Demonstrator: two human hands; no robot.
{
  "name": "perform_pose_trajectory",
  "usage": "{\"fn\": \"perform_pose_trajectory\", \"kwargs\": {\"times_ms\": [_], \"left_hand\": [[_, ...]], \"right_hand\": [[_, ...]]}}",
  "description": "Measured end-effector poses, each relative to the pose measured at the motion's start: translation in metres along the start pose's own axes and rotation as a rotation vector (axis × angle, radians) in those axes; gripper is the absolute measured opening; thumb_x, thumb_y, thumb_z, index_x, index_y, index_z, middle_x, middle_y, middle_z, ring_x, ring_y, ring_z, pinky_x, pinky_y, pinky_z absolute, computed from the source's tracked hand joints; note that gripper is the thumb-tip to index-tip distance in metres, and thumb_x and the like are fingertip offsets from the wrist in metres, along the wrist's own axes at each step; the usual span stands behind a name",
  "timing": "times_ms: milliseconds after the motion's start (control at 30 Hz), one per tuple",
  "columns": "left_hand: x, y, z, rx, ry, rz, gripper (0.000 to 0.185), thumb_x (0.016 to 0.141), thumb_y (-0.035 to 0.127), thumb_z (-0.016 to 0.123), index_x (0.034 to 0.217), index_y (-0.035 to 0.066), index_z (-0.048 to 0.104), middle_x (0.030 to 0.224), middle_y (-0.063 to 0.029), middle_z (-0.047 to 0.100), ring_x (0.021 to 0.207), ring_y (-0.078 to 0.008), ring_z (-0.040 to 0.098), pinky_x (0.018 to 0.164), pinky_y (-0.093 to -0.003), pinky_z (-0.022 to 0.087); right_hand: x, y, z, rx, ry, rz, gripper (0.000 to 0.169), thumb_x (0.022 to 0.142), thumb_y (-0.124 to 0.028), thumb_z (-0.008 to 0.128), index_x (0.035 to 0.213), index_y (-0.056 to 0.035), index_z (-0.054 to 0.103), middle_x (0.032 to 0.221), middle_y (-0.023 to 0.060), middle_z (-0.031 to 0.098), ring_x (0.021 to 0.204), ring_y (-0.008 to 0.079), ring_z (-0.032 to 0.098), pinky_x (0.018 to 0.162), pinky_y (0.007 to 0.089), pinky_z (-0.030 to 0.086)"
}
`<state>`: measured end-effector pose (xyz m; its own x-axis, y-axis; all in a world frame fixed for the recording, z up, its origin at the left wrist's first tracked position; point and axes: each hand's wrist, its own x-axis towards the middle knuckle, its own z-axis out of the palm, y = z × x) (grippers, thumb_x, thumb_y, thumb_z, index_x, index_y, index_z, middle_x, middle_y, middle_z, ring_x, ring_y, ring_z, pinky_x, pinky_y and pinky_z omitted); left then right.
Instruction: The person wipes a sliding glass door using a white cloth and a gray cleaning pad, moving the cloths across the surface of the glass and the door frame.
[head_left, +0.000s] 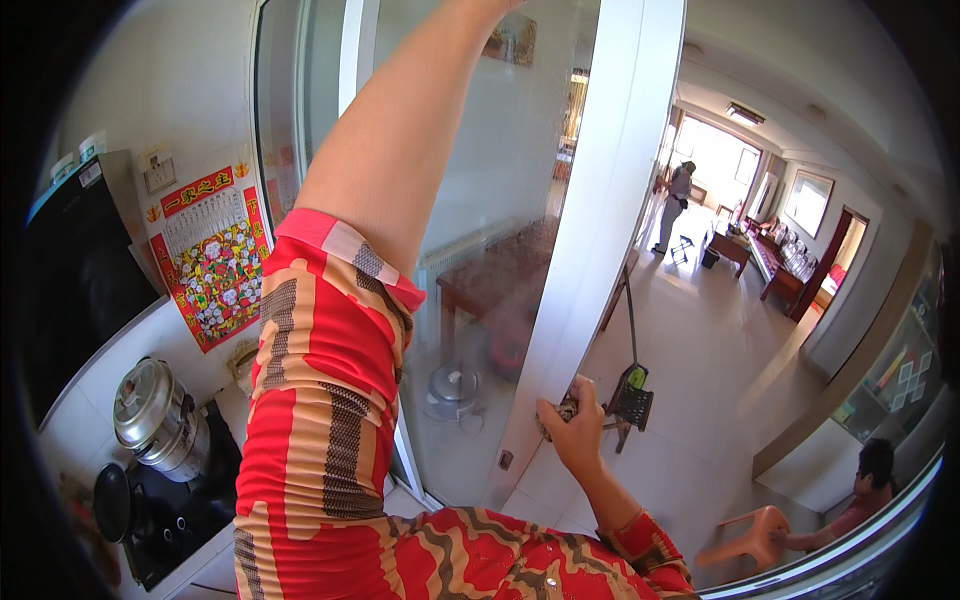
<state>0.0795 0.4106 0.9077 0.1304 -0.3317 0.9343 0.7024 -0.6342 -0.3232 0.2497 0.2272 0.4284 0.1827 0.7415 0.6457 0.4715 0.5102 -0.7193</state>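
My right hand is closed around a crumpled brownish, patterned cloth or pad, pressed at the edge of a sliding glass door's white frame. A recessed latch sits in the frame just below it. My left arm, in a red and tan patterned sleeve, reaches up across the wet-looking glass panel; only the wrist and the edge of the hand show at the top rim, so its fingers are hidden. Through the glass, a round lidded metal pot and a brown table are seen.
At left stand a steamer pot and a frying pan on a black cooktop. A dustpan is beyond the door. At lower right, a person touches an orange plastic stool; another person stands far off.
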Motion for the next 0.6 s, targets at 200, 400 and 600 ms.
{"fn": "perform_pose_trajectory", "kwargs": {"times_ms": [200,400,600], "left_hand": [[-0.167,0.078,-0.034,-0.108,-0.151,0.113,0.044,0.101,0.024,0.043,0.142,0.01,0.045,0.146,-0.0142,0.044,0.135,-0.0328,0.039,0.117,-0.0539,0.017],[-0.416,0.146,-0.141,-0.287,-0.846,0.244,0.044,0.084,0.035,0.068,0.123,0.016,0.064,0.126,-0.0035,0.057,0.117,-0.0221,0.052,0.11,-0.0525,0.033],[-0.328,0.101,-0.089,-0.01,-0.706,0.079,0.057,0.082,0.036,0.068,0.129,0.006,0.058,0.14,-0.0157,0.05,0.132,-0.0288,0.044,0.115,-0.0534,0.022]], "right_hand": [[0.0,0.004,-0.011,-0.027,-0.016,0.082,0.045,0.08,-0.016,0.075,0.116,-0.0004,0.053,0.092,0.0146,0.068,0.082,0.0206,0.067,0.074,0.0335,0.052],[0.005,0.0,-0.008,-0.06,-0.002,-0.001,0.046,0.078,-0.017,0.077,0.113,-0.0011,0.053,0.085,0.0147,0.068,0.074,0.0235,0.068,0.069,0.0344,0.053],[0.002,0.004,-0.007,-0.042,-0.005,0.05,0.042,0.078,-0.013,0.075,0.112,0.0002,0.053,0.084,0.0139,0.068,0.072,0.021,0.068,0.067,0.032,0.053]]}}
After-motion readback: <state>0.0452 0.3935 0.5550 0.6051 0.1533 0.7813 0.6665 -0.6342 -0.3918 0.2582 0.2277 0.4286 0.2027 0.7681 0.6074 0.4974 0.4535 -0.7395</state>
